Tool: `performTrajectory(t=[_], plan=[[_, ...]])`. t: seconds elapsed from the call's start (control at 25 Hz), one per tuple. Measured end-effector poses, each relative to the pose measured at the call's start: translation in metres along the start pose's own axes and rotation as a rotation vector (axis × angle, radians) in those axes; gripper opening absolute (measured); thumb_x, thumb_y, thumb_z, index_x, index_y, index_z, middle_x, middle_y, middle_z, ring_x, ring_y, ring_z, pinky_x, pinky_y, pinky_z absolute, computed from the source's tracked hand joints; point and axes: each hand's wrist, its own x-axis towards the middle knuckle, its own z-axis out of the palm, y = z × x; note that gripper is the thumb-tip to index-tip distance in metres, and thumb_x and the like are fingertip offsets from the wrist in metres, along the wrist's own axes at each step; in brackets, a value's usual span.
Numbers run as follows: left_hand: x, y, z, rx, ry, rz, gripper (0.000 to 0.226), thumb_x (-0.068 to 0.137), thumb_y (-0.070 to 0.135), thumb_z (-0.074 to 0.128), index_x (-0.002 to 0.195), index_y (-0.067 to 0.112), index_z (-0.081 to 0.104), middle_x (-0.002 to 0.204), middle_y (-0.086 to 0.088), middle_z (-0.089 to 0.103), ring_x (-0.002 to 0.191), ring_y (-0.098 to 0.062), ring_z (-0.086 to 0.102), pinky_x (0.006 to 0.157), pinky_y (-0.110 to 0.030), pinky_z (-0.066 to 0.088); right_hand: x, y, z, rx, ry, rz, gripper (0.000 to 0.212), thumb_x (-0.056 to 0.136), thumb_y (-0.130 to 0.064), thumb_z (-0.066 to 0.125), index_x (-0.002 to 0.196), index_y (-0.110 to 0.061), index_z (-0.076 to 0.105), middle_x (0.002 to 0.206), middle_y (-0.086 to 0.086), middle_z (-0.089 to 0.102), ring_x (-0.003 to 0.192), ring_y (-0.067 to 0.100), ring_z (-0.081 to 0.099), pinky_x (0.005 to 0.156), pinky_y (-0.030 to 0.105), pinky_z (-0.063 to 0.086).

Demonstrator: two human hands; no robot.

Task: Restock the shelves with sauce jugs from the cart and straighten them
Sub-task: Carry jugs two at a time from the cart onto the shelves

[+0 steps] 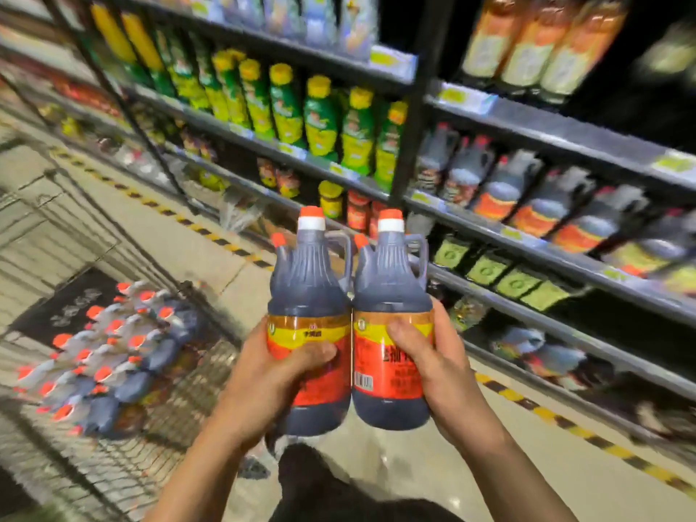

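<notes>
Two dark jugs, left jug (pixel 309 333) gripped by left hand (pixel 271 374), right jug (pixel 391 325) gripped by right hand (pixel 433 367), touching, upright, orange caps, red-yellow labels, held before shelves (pixel 527 258), more jugs in wire cart (pixel 113 465) lower left, pale floor (pixel 211 250), striped tape.

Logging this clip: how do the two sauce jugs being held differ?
The left jug, gripped by the left hand, sits slightly higher than the right jug, gripped by the right hand. The right jug's label shows a barcode; the left's does not. Both are upright, dark, orange-capped, touching.
</notes>
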Motion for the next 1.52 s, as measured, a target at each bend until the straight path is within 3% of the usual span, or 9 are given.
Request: performTrajectory(t=[0.12,0.24,0.48,0.64,0.72,0.92,1.04,1.24,1.52], plan=[[-0.018,0.001,0.095,0.0,-0.114,0.032,0.058,0.05,0.034,0.082,0.103,0.01,0.073,0.096,-0.017,0.077,0.083,-0.03,0.074,0.073,-0.042,0.061,-0.052,-0.027,-0.083,0.009,0.162,-0.089,0.07,0.066,-0.039,0.08,0.131,-0.022,0.058,0.113,0.005,0.076,0.1,0.021,0.074,0.077,0.029,0.059],[-0.036,0.001,0.181,0.014,-0.302,0.046,0.047,0.048,0.033,0.081,0.092,0.018,0.077,0.089,-0.013,0.078,0.075,-0.023,0.073,0.063,-0.032,0.059,-0.103,-0.045,-0.154,0.028,0.355,-0.152,0.073,0.061,-0.044,0.08,0.129,-0.024,0.059,0.112,0.004,0.077,0.101,0.022,0.074,0.078,0.031,0.06],[-0.06,0.004,0.324,0.135,-0.715,0.073,0.074,0.046,0.031,0.084,0.112,0.004,0.065,0.095,-0.014,0.078,0.081,-0.022,0.074,0.066,-0.027,0.058,-0.19,-0.054,-0.256,0.166,0.717,-0.26,0.072,0.061,-0.041,0.082,0.127,-0.023,0.059,0.108,0.004,0.078,0.096,0.021,0.076,0.071,0.027,0.059],[-0.076,-0.01,0.415,0.231,-0.991,0.054,0.076,0.046,0.032,0.086,0.115,0.007,0.063,0.099,-0.012,0.078,0.084,-0.021,0.074,0.071,-0.031,0.058,-0.244,-0.05,-0.305,0.271,0.984,-0.32,0.057,0.07,-0.027,0.077,0.124,-0.018,0.059,0.1,0.004,0.078,0.086,0.017,0.076,0.065,0.025,0.058],[-0.089,-0.023,0.46,0.279,-1.121,0.032,0.077,0.048,0.033,0.087,0.117,0.008,0.064,0.101,-0.013,0.078,0.088,-0.025,0.075,0.076,-0.037,0.058,-0.269,-0.044,-0.328,0.317,1.127,-0.338,0.053,0.071,-0.029,0.074,0.122,-0.023,0.059,0.1,0.001,0.079,0.086,0.017,0.076,0.066,0.026,0.058],[-0.121,-0.056,0.567,0.335,-1.328,-0.031,0.078,0.046,0.035,0.087,0.116,0.011,0.063,0.1,-0.011,0.078,0.09,-0.026,0.075,0.076,-0.036,0.058,-0.313,-0.046,-0.398,0.386,1.412,-0.373,0.058,0.071,-0.036,0.077,0.124,-0.023,0.057,0.106,0.007,0.077,0.092,0.024,0.076,0.07,0.033,0.061],[-0.133,-0.073,0.643,0.331,-1.422,-0.034,0.08,0.042,0.035,0.089,0.114,0.01,0.064,0.098,-0.012,0.078,0.087,-0.027,0.074,0.076,-0.041,0.056,-0.332,-0.067,-0.452,0.331,1.538,-0.379,0.077,0.053,-0.049,0.082,0.122,-0.026,0.056,0.104,0.002,0.078,0.09,0.02,0.077,0.069,0.031,0.061],[-0.148,-0.084,0.771,0.268,-1.627,-0.047,0.063,0.054,0.03,0.086,0.111,0.011,0.069,0.098,-0.019,0.076,0.086,-0.032,0.073,0.075,-0.043,0.056,-0.355,-0.099,-0.542,0.174,1.664,-0.345,0.095,0.041,-0.043,0.089,0.126,-0.026,0.052,0.107,0.003,0.076,0.092,0.018,0.076,0.074,0.034,0.061],[-0.163,-0.096,0.878,0.22,-1.763,-0.081,0.072,0.058,0.027,0.088,0.124,0.012,0.062,0.106,-0.018,0.075,0.097,-0.04,0.072,0.082,-0.048,0.059,-0.373,-0.131,-0.624,0.086,1.742,-0.314,0.07,0.051,-0.036,0.088,0.113,-0.014,0.066,0.097,0.004,0.079,0.085,0.019,0.077,0.066,0.024,0.059]])
